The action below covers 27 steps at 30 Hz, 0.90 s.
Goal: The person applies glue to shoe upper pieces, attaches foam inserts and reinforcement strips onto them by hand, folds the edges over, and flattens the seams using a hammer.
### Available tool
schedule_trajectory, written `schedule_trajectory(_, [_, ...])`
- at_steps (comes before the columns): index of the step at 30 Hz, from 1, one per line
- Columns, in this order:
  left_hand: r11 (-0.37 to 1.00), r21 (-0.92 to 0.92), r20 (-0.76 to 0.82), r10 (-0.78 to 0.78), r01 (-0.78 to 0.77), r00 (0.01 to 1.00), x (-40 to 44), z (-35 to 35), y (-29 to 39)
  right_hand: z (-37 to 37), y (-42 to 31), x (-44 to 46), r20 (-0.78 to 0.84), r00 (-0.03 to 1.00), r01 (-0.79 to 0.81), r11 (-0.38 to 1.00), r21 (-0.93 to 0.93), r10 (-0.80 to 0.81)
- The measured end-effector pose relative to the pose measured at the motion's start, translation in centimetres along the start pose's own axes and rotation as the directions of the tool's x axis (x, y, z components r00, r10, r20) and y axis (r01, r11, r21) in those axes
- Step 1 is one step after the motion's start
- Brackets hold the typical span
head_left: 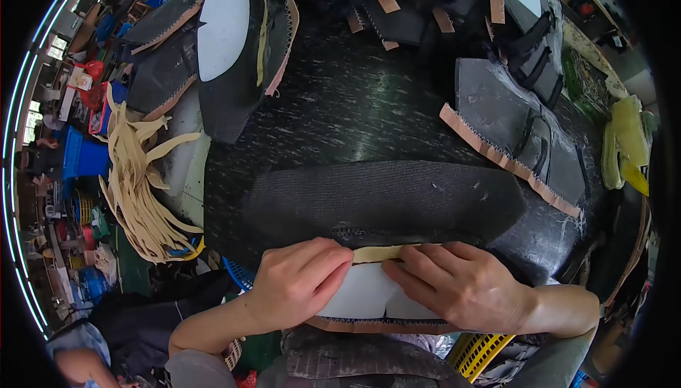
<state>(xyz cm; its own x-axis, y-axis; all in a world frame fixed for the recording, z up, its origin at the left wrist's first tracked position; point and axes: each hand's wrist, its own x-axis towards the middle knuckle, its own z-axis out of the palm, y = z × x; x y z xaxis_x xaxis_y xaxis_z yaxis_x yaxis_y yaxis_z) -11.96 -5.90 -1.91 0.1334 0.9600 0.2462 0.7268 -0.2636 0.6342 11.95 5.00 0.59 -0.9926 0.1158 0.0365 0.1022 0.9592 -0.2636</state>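
Observation:
A dark ribbed fabric panel (383, 196) lies at the near edge of the black worktop. Across its near part runs a narrow cream strip (376, 254), just above a white stiff insert (365, 290) with a zigzag-stitched, tan-edged border below it. My left hand (298, 281) is closed, fingertips pinching the left end of the strip at the panel's fold. Opposite it, my right hand (457, 283) is closed too, with bent fingers pressing the strip's right end. The fingers hide both ends of the strip.
A bundle of cream strips (142, 182) hangs at the left. Dark panels with tan stitched edges (507, 125) lie at the right, with others at the back. A white shaped piece (223, 30) rests at the upper left. A yellow basket (484, 354) stands below the near edge.

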Motion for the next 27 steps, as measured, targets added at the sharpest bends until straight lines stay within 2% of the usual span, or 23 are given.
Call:
schedule_trajectory(2, [0.997,-0.006,0.019,-0.075,0.075,0.997,0.5,-0.2,0.1,0.4,-0.1,0.6,0.013,1.0,0.005,0.999,-0.037,-0.004])
schedule_trajectory(3, [0.997,-0.008,0.019,-0.077,0.078,0.997,0.6,-0.1,0.0,0.6,-0.1,0.8,0.024,1.0,0.011,0.997,-0.072,-0.009])
schedule_trajectory(5, [0.994,0.079,0.12,-0.078,0.069,0.99,0.9,-0.1,-0.2,1.0,-0.1,0.9,0.039,0.999,0.012,0.997,-0.072,-0.009])
schedule_trajectory(9, [0.995,0.097,0.124,-0.036,0.024,0.992,0.7,-0.2,-0.6,1.0,0.4,0.9,0.038,0.999,0.008,1.0,-0.027,-0.007])
schedule_trajectory(11, [0.973,-0.231,0.015,0.018,-0.014,1.0,-0.1,-0.3,-1.6,1.0,0.4,0.9,0.02,1.0,0.007,0.999,-0.033,-0.006])
schedule_trajectory(15, [0.966,-0.239,0.042,-0.094,0.102,0.995,0.1,-0.5,-1.2,1.2,0.2,0.7,0.003,1.0,-0.003,1.0,-0.01,0.003])
schedule_trajectory(17, [0.961,-0.219,0.117,-0.146,0.169,0.982,0.5,-0.6,-1.0,1.2,0.2,0.7,-0.01,1.0,-0.026,1.0,-0.004,0.026])
schedule_trajectory(21, [0.968,-0.2,0.13,-0.126,0.151,0.983,0.5,-0.5,-1.2,1.2,0.3,1.1,-0.002,0.999,-0.045,0.998,0.039,0.045])
schedule_trajectory(24, [0.982,-0.131,0.056,-0.129,0.135,0.99,0.4,0.1,-0.9,0.8,0.1,1.4,0.045,0.999,-0.008,0.998,-0.055,0.011])
schedule_trajectory(26, [0.996,0.044,0.067,-0.08,0.077,0.994,0.4,0.3,-0.6,0.8,0.0,1.6,0.054,0.999,-0.001,0.999,-0.047,0.003])
schedule_trajectory(27, [0.996,0.045,0.061,-0.085,0.082,0.994,0.4,0.3,-0.5,0.8,-0.2,1.7,0.06,0.998,0.004,0.999,-0.035,-0.002])
